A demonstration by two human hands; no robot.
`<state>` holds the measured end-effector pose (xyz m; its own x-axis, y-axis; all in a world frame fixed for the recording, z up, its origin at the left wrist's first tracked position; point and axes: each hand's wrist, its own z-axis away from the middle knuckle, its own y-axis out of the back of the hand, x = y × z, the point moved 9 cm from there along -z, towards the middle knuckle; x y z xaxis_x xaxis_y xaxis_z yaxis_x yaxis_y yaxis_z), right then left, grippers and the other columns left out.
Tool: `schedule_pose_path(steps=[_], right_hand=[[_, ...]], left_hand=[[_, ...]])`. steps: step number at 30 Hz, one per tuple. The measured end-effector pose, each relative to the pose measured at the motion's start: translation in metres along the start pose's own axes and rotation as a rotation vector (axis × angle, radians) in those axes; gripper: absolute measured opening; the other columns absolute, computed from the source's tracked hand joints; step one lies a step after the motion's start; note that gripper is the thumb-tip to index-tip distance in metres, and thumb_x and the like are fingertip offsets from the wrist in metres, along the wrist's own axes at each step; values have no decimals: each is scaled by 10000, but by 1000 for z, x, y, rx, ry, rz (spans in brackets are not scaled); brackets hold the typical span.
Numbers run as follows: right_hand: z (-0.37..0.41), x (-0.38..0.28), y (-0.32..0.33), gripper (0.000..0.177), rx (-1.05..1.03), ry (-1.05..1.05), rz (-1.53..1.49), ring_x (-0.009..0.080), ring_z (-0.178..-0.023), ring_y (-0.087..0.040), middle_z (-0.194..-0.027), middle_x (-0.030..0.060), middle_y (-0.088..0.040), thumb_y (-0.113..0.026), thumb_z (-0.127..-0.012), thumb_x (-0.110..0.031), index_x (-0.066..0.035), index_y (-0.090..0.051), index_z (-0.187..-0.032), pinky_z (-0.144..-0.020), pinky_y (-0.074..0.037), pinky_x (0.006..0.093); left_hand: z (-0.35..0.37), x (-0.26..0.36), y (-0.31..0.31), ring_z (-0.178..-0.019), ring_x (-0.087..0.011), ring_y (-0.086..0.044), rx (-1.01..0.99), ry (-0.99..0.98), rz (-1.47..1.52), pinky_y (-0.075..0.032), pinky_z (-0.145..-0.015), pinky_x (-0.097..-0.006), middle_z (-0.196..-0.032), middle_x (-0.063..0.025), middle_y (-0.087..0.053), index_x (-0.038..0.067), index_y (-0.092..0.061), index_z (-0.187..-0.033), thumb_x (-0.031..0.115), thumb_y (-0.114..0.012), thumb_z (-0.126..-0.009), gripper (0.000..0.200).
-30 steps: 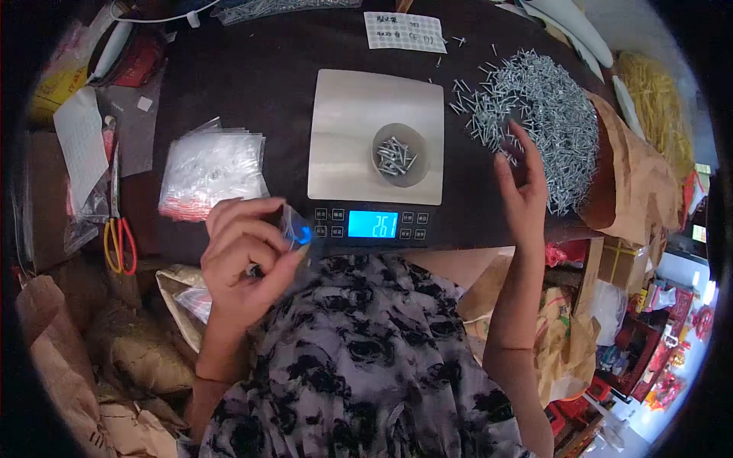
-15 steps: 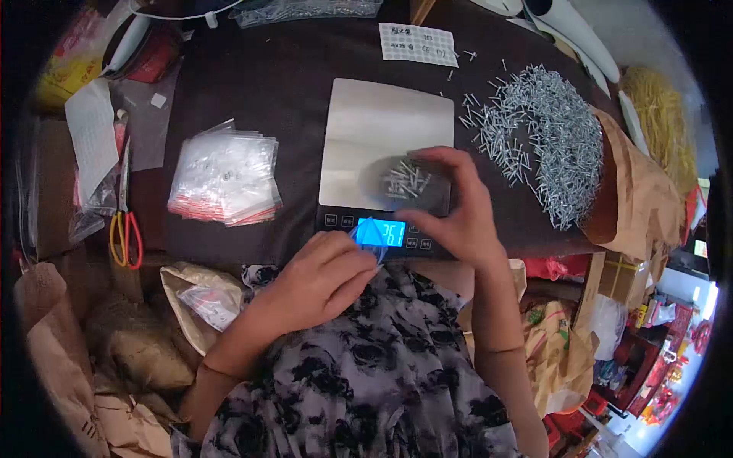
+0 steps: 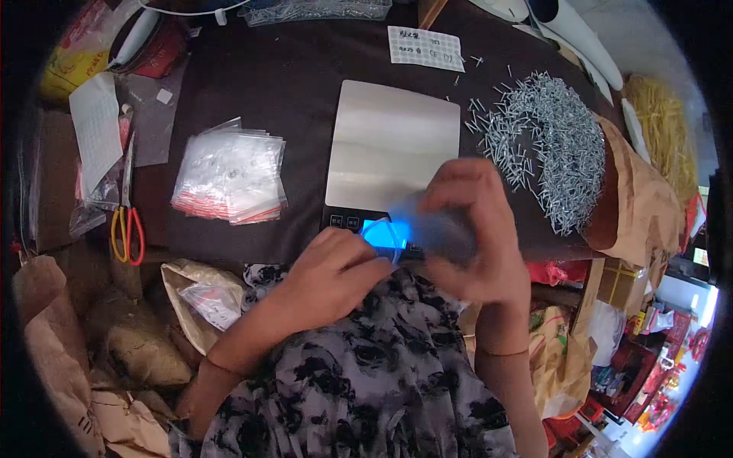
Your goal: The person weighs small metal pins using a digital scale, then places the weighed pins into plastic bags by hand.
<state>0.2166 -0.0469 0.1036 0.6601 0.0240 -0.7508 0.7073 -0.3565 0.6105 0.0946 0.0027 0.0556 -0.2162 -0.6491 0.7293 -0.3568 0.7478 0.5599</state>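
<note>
A digital scale (image 3: pixel 393 145) with a bare metal plate and a lit blue display lies in front of me. My left hand (image 3: pixel 336 267) is closed on the edge of a clear plastic bag (image 3: pixel 380 233) over the display. My right hand (image 3: pixel 477 229), blurred by motion, curls round a clear round container (image 3: pixel 447 229) at the scale's lower right corner, its mouth towards the bag. Its contents are too smeared to make out. A pile of small metal screws (image 3: pixel 561 153) lies right of the scale. Clear zip bags with red edges (image 3: pixel 229 172) are stacked on the left.
Scissors (image 3: pixel 127 221) with red and yellow handles lie at the left edge. A handwritten label sheet (image 3: pixel 425 48) lies behind the scale. A brown paper bag (image 3: pixel 630 191) stands at the right. A clear tray of screws (image 3: pixel 317 9) is at the back.
The round container has been lifted off the scale plate and brought down and right, towards the bag, by my right hand. My left hand stays near the display. The view has shifted slightly.
</note>
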Motion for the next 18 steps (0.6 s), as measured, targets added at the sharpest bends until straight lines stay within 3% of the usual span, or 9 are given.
schedule_pose_path(steps=[2,3,4,6,7,10,13,16,18], right_hand=[[4,34,4,494,142,-29,-62,313,-1006,-564,-1071,131,-529,-714,-622,-78,-56,-531,-1080,-830,-468,339],[9,60,-2,616,48,-201,-16,303,-1135,-513,-1174,131,-518,-777,-661,-192,-71,-493,-1194,-935,-408,372],[13,66,-4,649,65,-176,96,310,-1172,-482,-1205,133,-507,-782,-667,-215,-76,-479,-1224,-966,-371,392],[15,66,-8,715,95,-123,320,323,-1246,-421,-1266,137,-486,-791,-678,-260,-85,-453,-1284,-1028,-297,433],[20,62,-7,771,66,-149,317,333,-1327,-321,-1353,147,-427,-805,-663,-306,-100,-451,-1317,-1073,-199,453],[30,33,-8,560,16,-40,207,292,-1210,-455,-1211,124,-526,-782,-688,-279,-100,-564,-1172,-1010,-272,426],[44,15,-16,289,-74,41,70,223,-970,-576,-980,68,-597,-747,-714,-219,-104,-637,-956,-901,-330,380],[48,-10,-13,126,2,127,117,179,-755,-582,-799,12,-584,-715,-725,-145,-107,-633,-812,-798,-351,350],[53,-14,-20,119,-23,146,153,179,-743,-586,-787,12,-587,-717,-718,-133,-105,-636,-801,-781,-362,348]], left_hand=[[1,-4,4,-799,-257,-561,34,58,39,-458,-685,-357,-880,-104,-552,14,-638,-925,14,-650,-772,153],[4,-7,6,-833,-255,-581,56,137,82,-477,-698,-352,-907,-111,-566,10,-636,-923,5,-651,-783,141],[6,-12,7,-866,-252,-600,77,217,126,-497,-711,-347,-934,-118,-580,7,-633,-921,-4,-652,-794,129],[6,-12,11,-964,-261,-616,119,194,222,-518,-771,-345,-1016,-151,-602,1,-623,-938,-17,-643,-812,129],[6,-13,14,-1013,-265,-625,139,185,270,-528,-801,-344,-1057,-167,-613,-2,-618,-947,-23,-639,-821,129],[11,-15,12,-1086,-306,-611,33,188,360,-515,-871,-369,-1167,-219,-596,-7,-610,-985,-41,-613,-826,163],[8,-10,9,-1045,-357,-622,30,208,547,-511,-858,-398,-1134,-265,-610,13,-613,-907,-59,-608,-807,124],[3,-5,6,-1005,-305,-646,87,262,736,-521,-834,-366,-1079,-212,-647,6,-621,-915,-30,-668,-774,154],[0,-2,2,-963,-273,-660,-1,306,531,-526,-816,-345,-1044,-181,-662,5,-627,-916,-11,-708,-744,191]])
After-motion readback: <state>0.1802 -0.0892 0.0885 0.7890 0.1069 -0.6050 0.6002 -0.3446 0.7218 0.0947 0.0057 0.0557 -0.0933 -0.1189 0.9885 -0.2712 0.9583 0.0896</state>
